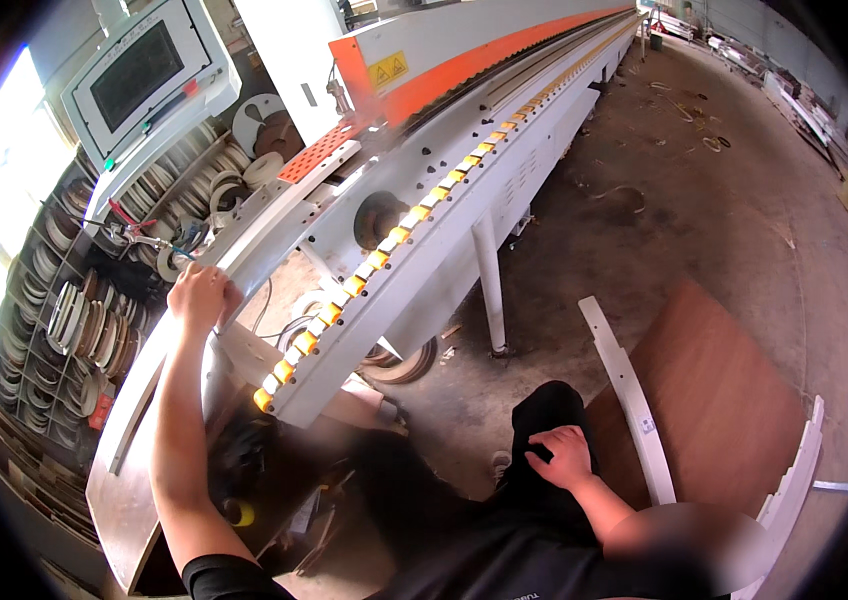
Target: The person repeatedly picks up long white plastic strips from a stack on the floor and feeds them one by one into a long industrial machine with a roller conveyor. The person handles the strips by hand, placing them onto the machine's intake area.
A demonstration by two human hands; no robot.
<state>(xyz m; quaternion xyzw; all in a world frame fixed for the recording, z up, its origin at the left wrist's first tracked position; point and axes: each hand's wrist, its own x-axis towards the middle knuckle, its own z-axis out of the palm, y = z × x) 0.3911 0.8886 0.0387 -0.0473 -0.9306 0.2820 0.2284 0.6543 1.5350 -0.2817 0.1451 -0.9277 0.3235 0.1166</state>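
Note:
My left hand reaches up and grips the pale front rail of a long white and orange machine. Its fingers curl over the rail edge, close to a small tool with red handles. My right hand rests flat on my thigh in black trousers, holding nothing. A row of yellow rollers runs along the machine just right of my left arm.
A control panel with a dark screen hangs above the rail. Racks of coiled edge-banding rolls fill the left. Brown panels and white curved strips lie at my right. Dusty concrete floor stretches beyond, with scraps.

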